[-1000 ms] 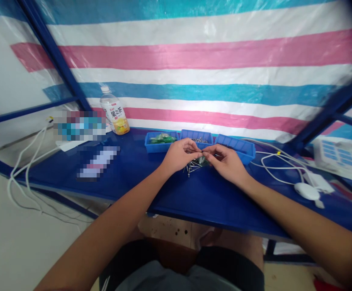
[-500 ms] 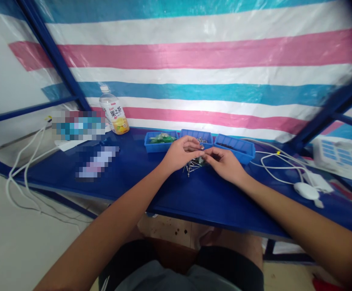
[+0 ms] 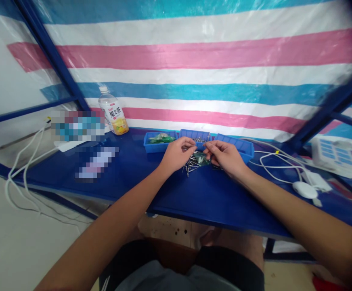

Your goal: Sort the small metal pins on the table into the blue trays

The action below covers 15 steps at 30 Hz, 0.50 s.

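My left hand (image 3: 180,154) hovers over a loose pile of thin silver pop rivets (image 3: 189,166), its fingers curled and thumb close to them; what it holds, if anything, is hidden. Right of the pile, my right hand (image 3: 226,157) pinches thumb and forefinger around something small that I cannot make out. Between the hands lies a small clear-and-green plastic packet (image 3: 202,159). Behind them, the middle blue bin (image 3: 191,132) contains more silver pieces. The left blue bin (image 3: 151,148) holds green packets, and my right hand partly covers the right blue bin (image 3: 245,150).
A drink bottle (image 3: 115,115) stands at the back left of the blue table (image 3: 127,173), near two blurred-out items. White cables (image 3: 267,167) and a round white plug piece (image 3: 304,190) lie at right. Blue metal posts (image 3: 59,72) frame the striped sheet behind.
My hands have moved apart from fingertip contact, leaving a gap between them. The packet and more of the rivet pile now show. My right hand has shifted slightly right.
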Tool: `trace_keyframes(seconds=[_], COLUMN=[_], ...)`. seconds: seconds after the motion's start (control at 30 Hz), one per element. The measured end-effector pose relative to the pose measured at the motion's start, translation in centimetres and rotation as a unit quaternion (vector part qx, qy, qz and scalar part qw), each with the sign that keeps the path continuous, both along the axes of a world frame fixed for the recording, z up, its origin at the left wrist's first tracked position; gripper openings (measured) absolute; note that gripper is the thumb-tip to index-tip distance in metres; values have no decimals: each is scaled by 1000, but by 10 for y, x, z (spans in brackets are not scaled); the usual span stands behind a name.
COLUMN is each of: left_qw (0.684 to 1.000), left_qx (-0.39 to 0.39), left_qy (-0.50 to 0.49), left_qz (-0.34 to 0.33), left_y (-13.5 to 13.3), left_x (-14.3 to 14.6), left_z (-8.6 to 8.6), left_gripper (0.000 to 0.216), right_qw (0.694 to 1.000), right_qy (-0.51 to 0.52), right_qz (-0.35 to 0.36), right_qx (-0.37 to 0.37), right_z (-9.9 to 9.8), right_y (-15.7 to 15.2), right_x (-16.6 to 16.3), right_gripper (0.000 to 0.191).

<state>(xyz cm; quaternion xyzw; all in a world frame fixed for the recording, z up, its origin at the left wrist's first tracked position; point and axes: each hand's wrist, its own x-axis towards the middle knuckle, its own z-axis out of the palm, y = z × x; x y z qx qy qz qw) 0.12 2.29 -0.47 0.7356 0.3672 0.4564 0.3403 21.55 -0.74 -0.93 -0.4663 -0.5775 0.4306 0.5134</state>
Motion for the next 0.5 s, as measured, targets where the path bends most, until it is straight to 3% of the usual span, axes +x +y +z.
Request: trace_keyframes(seconds=[0.23,0.33,0.5], left_qw=[1000,1000,999], left_qx=[17,20,27], left_qy=[-6,-16,-25], left_qz=[8,10,26], left_y=[2,3,0], left_x=[1,-1,-3], left_z=[-2,-1,7], left_gripper=[10,10,19], right_qw=[999,984,913], right_qy=[-45,-167,-325], right_qz=[-5,-2,35], right_qx=[-20,66,243], right_z=[-3,-4,1], right_y=[12,5,-8], right_x=[-5,-3,-3], right_gripper=[48,40,17])
